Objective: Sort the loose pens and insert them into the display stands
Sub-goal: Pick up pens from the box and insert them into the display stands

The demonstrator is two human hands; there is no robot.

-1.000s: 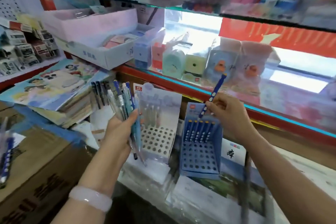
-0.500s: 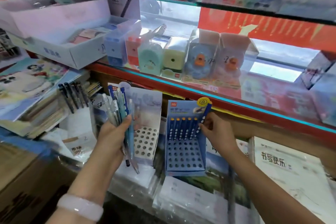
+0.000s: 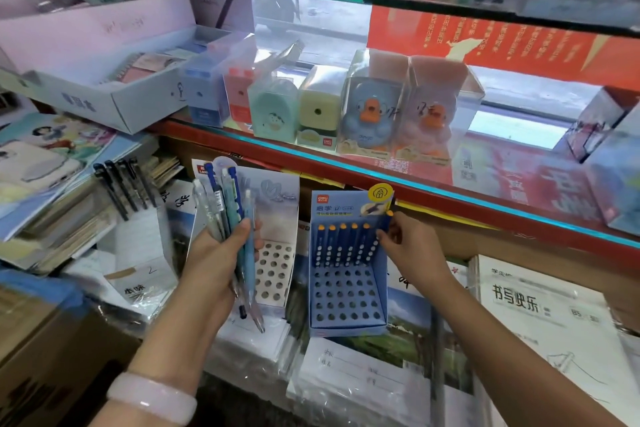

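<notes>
My left hand (image 3: 216, 253) grips a bunch of several loose pens (image 3: 225, 208), blue, teal and clear, fanned upward. Behind them stands a pale display stand (image 3: 277, 263) with open holes. To its right a blue display stand (image 3: 346, 298) holds a back row of several dark blue dotted pens with orange tips (image 3: 341, 244). My right hand (image 3: 408, 250) pinches another dark blue dotted pen (image 3: 381, 229) at the right end of that row, its lower end down in the stand.
A white holder with black pens (image 3: 121, 187) stands at the left beside stacked notebooks (image 3: 52, 218). A glass shelf above carries boxed sharpeners (image 3: 318, 107) and a white box (image 3: 104, 97). Wrapped exercise books (image 3: 540, 315) lie under and right of the stands.
My right hand has lowered the blue dotted pen from above the blue stand into the right end of its back row. My left hand keeps its bunch.
</notes>
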